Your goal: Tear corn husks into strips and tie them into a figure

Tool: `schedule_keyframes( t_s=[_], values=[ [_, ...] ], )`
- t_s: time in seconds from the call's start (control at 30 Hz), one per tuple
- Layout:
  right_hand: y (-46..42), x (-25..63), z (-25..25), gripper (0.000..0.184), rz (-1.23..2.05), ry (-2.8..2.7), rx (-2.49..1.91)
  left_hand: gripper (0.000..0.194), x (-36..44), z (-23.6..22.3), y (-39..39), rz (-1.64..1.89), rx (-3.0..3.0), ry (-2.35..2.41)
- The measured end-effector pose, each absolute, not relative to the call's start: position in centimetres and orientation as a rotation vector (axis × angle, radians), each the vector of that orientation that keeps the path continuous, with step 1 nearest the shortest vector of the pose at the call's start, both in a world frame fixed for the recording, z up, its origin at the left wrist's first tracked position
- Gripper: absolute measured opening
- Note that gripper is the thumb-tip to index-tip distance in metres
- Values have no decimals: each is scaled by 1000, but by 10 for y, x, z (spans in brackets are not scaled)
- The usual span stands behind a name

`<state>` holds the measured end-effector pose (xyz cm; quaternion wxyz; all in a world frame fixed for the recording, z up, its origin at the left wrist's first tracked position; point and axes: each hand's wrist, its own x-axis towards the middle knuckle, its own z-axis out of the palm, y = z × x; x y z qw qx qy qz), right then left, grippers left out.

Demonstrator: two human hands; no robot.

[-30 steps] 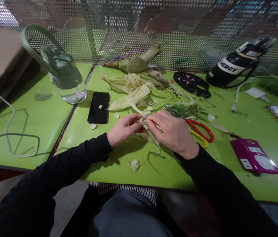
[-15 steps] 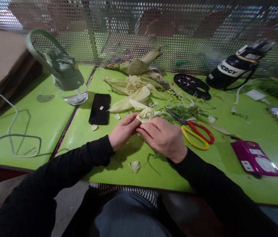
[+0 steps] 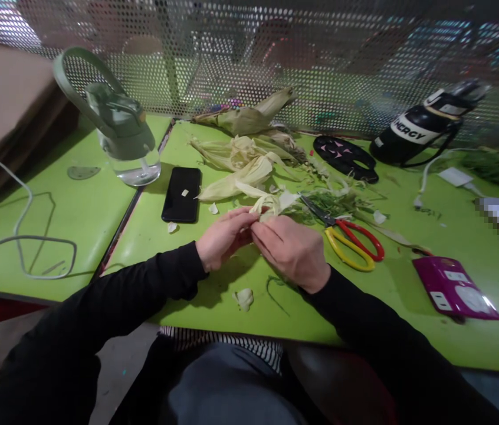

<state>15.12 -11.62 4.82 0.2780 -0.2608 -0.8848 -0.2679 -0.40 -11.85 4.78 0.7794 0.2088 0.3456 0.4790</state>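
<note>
1. Right hand (image 3: 291,248) has shifted toward 9 o'clock since a second ago, uncovering the scissors (image 3: 330,221), now at its 2 o'clock.
2. On my feed, I judge the step as folding the husk (image 3: 272,205); next calls for a steady left pinch while I tighten the fold.
3. Both hands pinch it: it sits at the left hand's (image 3: 225,233) 2 o'clock, the right's 11.

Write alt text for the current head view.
A person's left hand and right hand hold pale husk over a green table. Other husks lie beyond, a phone to the left, red-and-yellow scissors to the right.
</note>
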Motion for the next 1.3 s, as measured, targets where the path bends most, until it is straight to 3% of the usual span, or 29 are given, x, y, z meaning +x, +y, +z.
schedule_keyframes(
  t_s=[0.17, 0.33, 0.47, 0.63, 0.73, 0.83, 1.07, 1.2, 1.3],
  values=[
    [-118, 154, 49, 12, -718, -2424, -512, 21, -10, 45, -114, 1058, 556, 668],
    [-127, 144, 42, 17, -589, -2521, -306, 10, -9, 42, -109, 1151, 574, 703],
    [-129, 141, 42, 14, -357, -2555, -166, 14, -11, 44, -108, 1153, 602, 730],
    [-107, 163, 63, 27, -123, -2074, -866, 15, -12, 44, -110, 1079, 709, 710],
    [-96, 170, 71, 38, 356, -2021, -1264, 20, -11, 42, -111, 1073, 717, 720],
    [-95, 166, 69, 40, 842, -1906, -1292, 26, -10, 42, -112, 1005, 727, 700],
    [-95, 163, 64, 44, 949, -1686, -1305, 26, -8, 37, -117, 765, 742, 693],
    [-93, 176, 79, 51, 1354, -1878, -1272, 26, -9, 35, -114, 911, 742, 752],
    [-94, 181, 85, 45, 1472, -2042, -1319, 32, -12, 38, -110, 981, 753, 803]
  ],
)
